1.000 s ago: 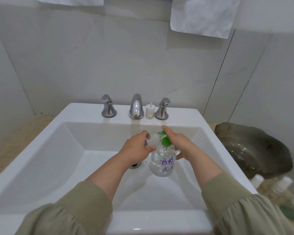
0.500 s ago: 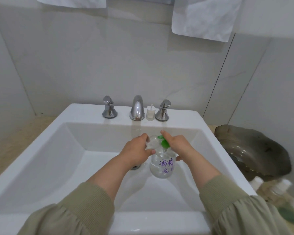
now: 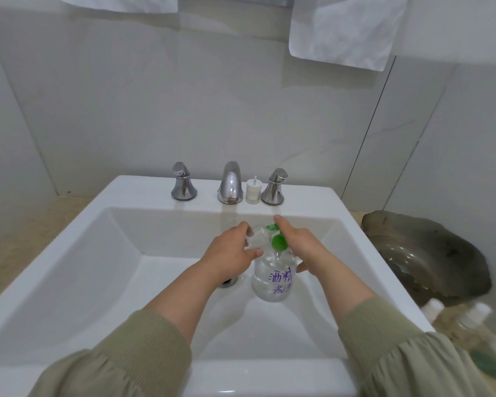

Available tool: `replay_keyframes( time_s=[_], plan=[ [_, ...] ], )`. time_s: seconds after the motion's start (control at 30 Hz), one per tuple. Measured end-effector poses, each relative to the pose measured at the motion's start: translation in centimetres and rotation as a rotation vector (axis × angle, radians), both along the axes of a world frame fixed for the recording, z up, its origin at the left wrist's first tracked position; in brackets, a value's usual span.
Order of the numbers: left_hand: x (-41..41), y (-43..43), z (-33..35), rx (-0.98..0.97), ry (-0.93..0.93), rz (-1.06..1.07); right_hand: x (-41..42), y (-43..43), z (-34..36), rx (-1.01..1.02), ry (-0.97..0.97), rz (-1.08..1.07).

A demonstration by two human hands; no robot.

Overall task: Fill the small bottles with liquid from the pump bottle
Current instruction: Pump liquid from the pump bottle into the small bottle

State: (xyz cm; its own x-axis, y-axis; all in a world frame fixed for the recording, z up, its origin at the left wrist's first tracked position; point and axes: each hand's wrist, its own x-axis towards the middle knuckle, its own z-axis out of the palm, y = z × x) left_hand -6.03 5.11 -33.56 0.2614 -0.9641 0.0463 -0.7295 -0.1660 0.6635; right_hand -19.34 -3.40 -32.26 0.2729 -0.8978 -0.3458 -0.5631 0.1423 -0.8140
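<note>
Both hands are over the basin of a white sink, sleeves olive green. The pump bottle stands upright in the middle of the basin, just right of the drain; whether its base rests on the basin floor cannot be told. It is clear, partly filled with clear liquid, and carries purple handwritten characters on the near side. The right hand grips it at the shoulder, thumb and lower fingers curled round it, with the index finger stretched forward along the top of the green pump head. The left hand holds a small bottle, clear and partly hidden by the fingers curled round it, hard against the left side of the pump head. The nozzle and the small bottle's mouth are too blurred to make out. On the sink's back ledge: a chrome tap, a left handle, a right handle, and a small white cap piece between the tap and the right handle. On the worktop to the right lies a dark shell-shaped dish, with several blurred white-capped bottles just in front of it. White towels hang on the wall above.
</note>
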Motion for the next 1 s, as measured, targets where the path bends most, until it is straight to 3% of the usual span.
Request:
replay_keyframes(
  time_s=[0.37, 0.6, 1.0],
  plan=[
    [0.1, 0.2, -0.2, 0.066, -0.065, -0.01, 0.4, 0.0, -0.2, -0.113, 0.106, 0.045],
    [0.0, 0.2, 0.1, 0.023, -0.046, -0.007, 0.2, 0.0, -0.2, 0.013, -0.007, -0.036],
    [0.1, 0.0, 0.4, 0.005, -0.039, 0.014, 0.6, -0.4, 0.6, 0.074, 0.013, -0.036]
  ],
)
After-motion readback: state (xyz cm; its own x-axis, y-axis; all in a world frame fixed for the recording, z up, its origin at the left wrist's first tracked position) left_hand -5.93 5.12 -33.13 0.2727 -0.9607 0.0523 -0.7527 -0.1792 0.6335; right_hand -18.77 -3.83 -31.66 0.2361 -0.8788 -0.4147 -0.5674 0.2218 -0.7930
